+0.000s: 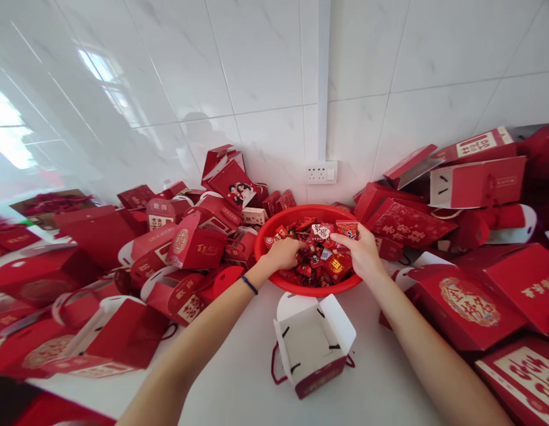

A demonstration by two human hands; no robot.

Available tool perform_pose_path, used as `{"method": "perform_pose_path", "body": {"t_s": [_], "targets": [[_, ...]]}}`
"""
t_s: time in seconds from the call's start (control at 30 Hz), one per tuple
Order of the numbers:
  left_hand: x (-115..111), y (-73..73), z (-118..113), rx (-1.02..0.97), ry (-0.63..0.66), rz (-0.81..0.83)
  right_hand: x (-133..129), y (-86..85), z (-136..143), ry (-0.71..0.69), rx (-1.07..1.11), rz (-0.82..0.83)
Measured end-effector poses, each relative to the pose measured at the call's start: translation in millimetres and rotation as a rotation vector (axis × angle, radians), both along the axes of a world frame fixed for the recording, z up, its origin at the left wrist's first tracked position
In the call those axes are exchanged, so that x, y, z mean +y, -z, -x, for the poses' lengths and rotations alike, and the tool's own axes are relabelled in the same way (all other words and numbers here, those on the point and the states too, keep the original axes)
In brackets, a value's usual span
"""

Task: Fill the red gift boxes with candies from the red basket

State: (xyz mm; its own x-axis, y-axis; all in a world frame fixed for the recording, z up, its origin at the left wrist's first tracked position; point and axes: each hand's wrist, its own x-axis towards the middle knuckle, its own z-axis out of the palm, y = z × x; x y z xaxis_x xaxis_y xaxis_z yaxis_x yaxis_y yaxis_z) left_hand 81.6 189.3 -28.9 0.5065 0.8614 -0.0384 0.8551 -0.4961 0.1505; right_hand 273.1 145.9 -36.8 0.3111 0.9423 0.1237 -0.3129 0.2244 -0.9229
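Observation:
A red plastic basket (264, 228) full of small wrapped candies (324, 272) stands against the wall. My left hand (284, 253), a dark band at its wrist, reaches into the left side of the basket. Its fingers curl down among the candies, and whatever they hold is hidden. Over the right rim, my right hand (362, 251) is closed on a red candy packet (346, 229), with the thumb stretched toward a white-and-red packet (321, 231). In front of the basket sits an open gift box (310, 340), its pale inside bare, flaps up and dark red cord handles at the sides.
Many red gift boxes (199, 245) are heaped to the left, some with cord handles. More red boxes (467, 302) pile up on the right, close to my right forearm. A socket panel (322, 172) is set in the white tiled wall (265, 65) behind the white table (239, 367).

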Motion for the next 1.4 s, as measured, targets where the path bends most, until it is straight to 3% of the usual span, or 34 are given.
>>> {"method": "perform_pose_path", "body": {"t_s": [0.2,0.3,0.6,0.83,1.1,1.4], "targets": [[-7.1,13.3,19.8,-0.980,-0.067,0.135,1.8,-0.6,0.0,0.022,0.073,0.034],[-19.3,14.6,18.5,-1.191,-0.041,0.237,3.2,0.7,-0.3,0.027,0.083,0.044],[-28.5,10.2,5.1,-1.514,-0.116,0.459,1.2,-1.5,-0.1,0.029,0.063,0.049],[-29.8,17.4,0.6,-1.562,-0.030,0.402,2.1,3.0,-0.2,-0.004,-0.014,0.017],[-28.6,18.4,-2.1,-1.638,-0.134,0.477,2.0,6.5,-1.6,-0.148,-0.097,-0.022],[-28.6,17.0,-0.6,-1.689,-0.212,0.604,2.2,6.7,-2.6,-0.161,-0.110,0.000]]}}
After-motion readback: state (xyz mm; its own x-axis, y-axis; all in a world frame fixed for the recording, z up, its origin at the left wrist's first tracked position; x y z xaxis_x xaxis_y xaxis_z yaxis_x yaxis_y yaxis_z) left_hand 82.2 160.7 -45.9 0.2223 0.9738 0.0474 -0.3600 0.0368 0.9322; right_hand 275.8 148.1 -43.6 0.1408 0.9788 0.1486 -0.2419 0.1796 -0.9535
